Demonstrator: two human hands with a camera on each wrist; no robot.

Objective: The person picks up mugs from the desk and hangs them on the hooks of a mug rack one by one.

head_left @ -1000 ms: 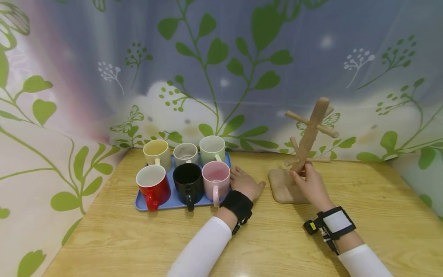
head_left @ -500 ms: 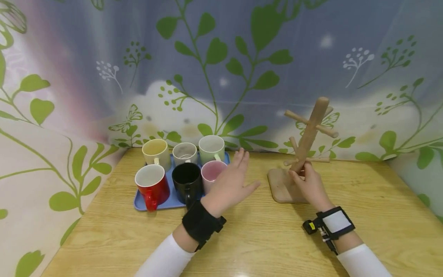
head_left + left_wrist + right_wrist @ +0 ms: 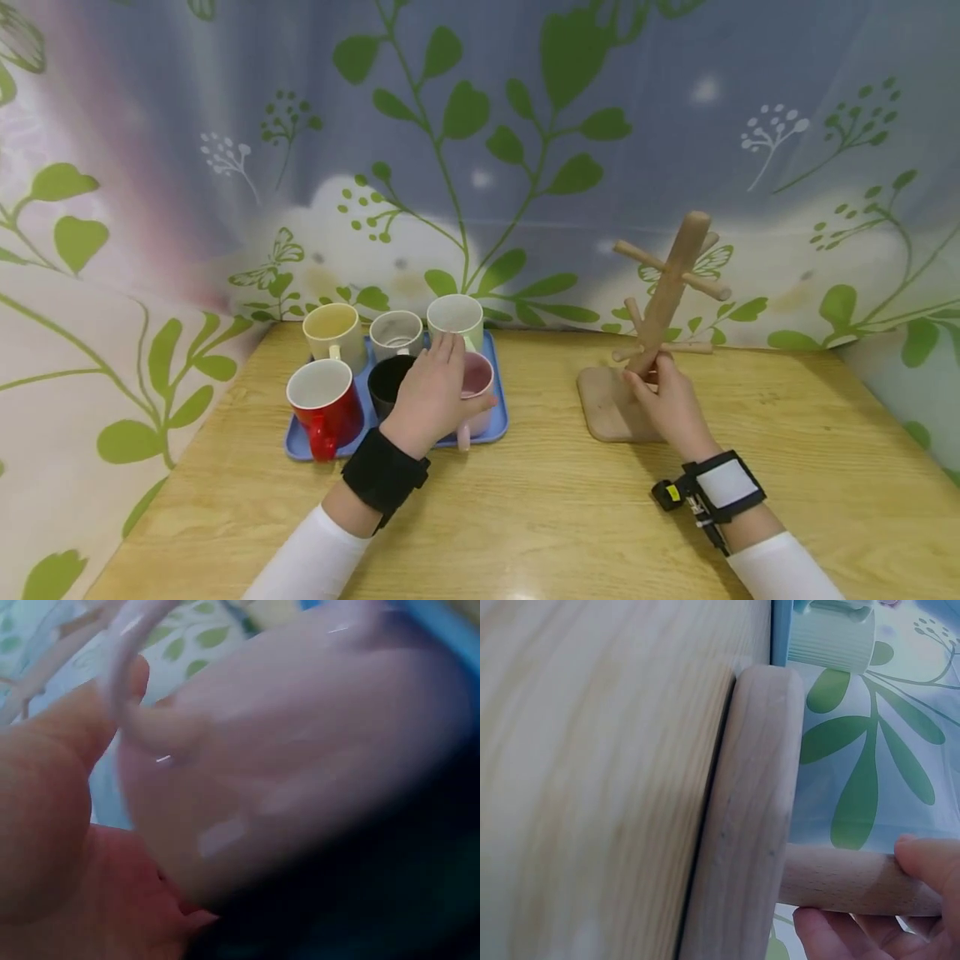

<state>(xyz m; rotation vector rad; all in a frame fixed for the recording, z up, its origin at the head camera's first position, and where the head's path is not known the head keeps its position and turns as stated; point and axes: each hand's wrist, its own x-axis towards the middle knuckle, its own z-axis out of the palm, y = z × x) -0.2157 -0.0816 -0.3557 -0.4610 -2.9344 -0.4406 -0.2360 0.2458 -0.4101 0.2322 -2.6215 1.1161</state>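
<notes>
My left hand (image 3: 429, 402) reaches over the tray between the black mug (image 3: 384, 385) and the pink mug (image 3: 477, 377), fingers straight, partly covering both. In the left wrist view, the pink mug (image 3: 300, 750) fills the middle, with the thumb beside its handle; whether the hand touches it I cannot tell. My right hand (image 3: 678, 408) grips the lower post of a wooden mug tree (image 3: 667, 300), thumb on one side and fingers on the other. The right wrist view shows this post (image 3: 840, 879) rising from the flat base (image 3: 750, 795).
The blue tray (image 3: 499, 427) also bears a red mug (image 3: 341, 417), a yellow mug (image 3: 351, 343), a grey-white mug (image 3: 382, 333) and a pale green mug (image 3: 453, 312). A patterned curtain (image 3: 525, 200) stands behind the wooden table (image 3: 540, 517).
My left hand has lifted from the table right of the tray and moved left over the pink and black mugs. The right hand stays on the mug tree.
</notes>
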